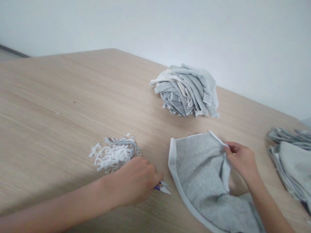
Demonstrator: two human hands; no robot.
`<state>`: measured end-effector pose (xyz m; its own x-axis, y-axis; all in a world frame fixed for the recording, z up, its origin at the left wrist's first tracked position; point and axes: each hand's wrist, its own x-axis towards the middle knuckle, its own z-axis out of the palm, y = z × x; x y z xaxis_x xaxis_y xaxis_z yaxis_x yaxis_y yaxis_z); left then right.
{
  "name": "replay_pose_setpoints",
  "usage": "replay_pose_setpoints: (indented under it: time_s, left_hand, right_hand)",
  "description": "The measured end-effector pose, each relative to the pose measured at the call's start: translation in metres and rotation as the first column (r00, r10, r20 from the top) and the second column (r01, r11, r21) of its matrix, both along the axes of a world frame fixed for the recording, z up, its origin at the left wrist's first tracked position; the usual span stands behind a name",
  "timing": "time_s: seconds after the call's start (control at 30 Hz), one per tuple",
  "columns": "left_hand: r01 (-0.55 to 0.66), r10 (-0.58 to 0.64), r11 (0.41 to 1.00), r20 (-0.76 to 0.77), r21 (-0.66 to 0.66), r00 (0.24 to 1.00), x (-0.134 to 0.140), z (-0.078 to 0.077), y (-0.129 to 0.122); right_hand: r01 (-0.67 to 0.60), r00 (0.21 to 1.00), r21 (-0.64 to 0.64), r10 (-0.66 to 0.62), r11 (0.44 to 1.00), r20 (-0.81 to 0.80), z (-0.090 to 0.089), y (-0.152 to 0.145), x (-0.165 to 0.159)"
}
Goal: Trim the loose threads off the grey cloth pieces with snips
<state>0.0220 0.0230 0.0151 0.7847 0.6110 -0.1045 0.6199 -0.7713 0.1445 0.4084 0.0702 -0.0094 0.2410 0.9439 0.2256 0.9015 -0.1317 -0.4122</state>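
My left hand is closed around a pair of thread snips; the short metal blades stick out to the right, slightly apart, with a bit of purple handle showing. My right hand pinches the white-bound edge of a grey fabric piece near its upper right corner. That piece lies partly raised and folded on the table, and its lower end runs out of view. The blade tips are apart from the fabric's left edge. Just beyond my left hand sits a small heap of white and grey thread scraps.
A stack of folded grey and whitish fabric pieces lies toward the back of the wooden table. More fabric pieces are piled at the right edge of view. A pale wall rises behind the table.
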Motion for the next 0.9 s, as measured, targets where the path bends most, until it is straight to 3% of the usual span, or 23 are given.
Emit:
replay_pose_setpoints:
  time_s: [0.17,0.33,0.5,0.6,0.73,0.9]
  left_hand:
    - [-0.009,0.009,1.000,0.012,-0.007,1.000,-0.002,-0.004,-0.001]
    - [-0.026,0.025,1.000,0.044,0.017,0.999,0.000,0.006,0.006]
    - [-0.140,0.139,0.990,0.040,0.028,0.990,0.028,0.016,0.027]
    - [-0.205,0.203,0.977,0.033,0.060,0.979,0.040,0.014,0.041]
    - [-0.229,0.227,0.973,0.040,0.044,0.973,0.021,0.010,0.050]
    - [-0.221,0.233,0.971,0.138,-0.092,0.963,-0.016,0.005,0.067]
  right_hand:
    - [-0.077,0.997,-0.038,0.077,0.996,0.014,-0.011,-0.009,-0.008]
    - [-0.153,0.983,0.159,0.133,0.975,0.129,0.005,-0.031,-0.058]
    - [-0.358,0.926,-0.047,0.348,0.933,-0.147,-0.003,-0.025,-0.129]
    - [-0.383,0.909,-0.066,0.364,0.921,-0.203,-0.018,-0.013,-0.150]
    - [-0.359,0.898,-0.063,0.327,0.931,-0.294,-0.029,-0.008,-0.151]
    - [-0.372,0.864,-0.065,0.319,0.926,-0.389,-0.030,-0.014,-0.151]
